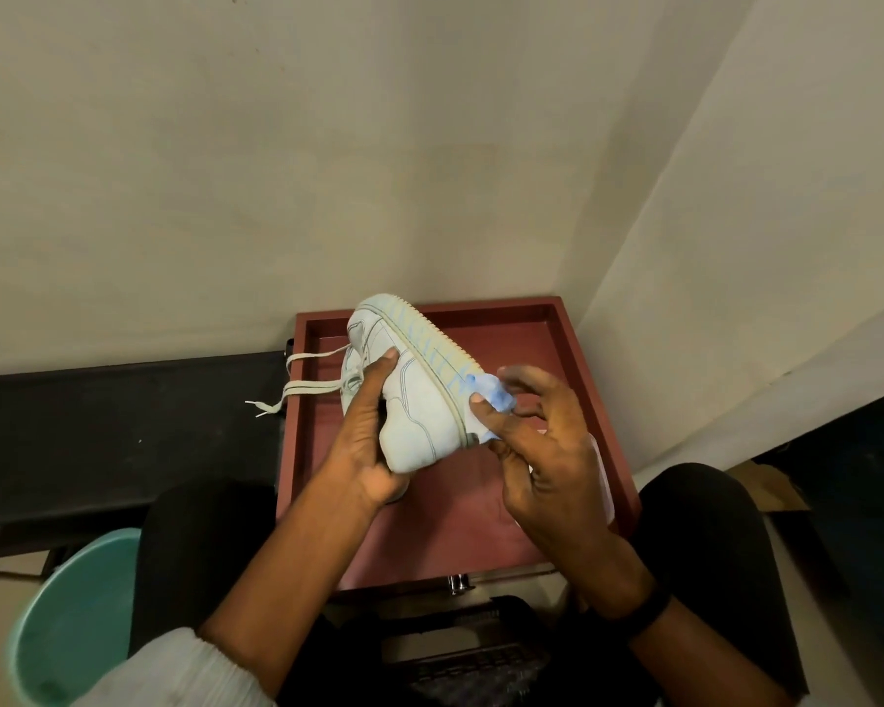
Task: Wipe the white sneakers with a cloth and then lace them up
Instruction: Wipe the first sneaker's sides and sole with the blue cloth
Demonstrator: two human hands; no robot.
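Left hand (366, 441) grips sneaker (415, 400), right hand (547, 451) cloth (493, 398); maybe drawer (532, 339) below.

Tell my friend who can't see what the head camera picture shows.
A person's left hand holds a white sneaker on its side over a red tray, while the right hand pinches a blue cloth against the edge of its sole. Loose laces dangle to the left.

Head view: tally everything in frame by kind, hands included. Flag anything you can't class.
White sneaker: 1
Blue cloth: 1
Red tray: 1
Green bucket: 1
Hands: 2 (left hand, right hand)
Total: 6
Not counted: white thing mostly hidden behind the right hand; cannot tell what it is.
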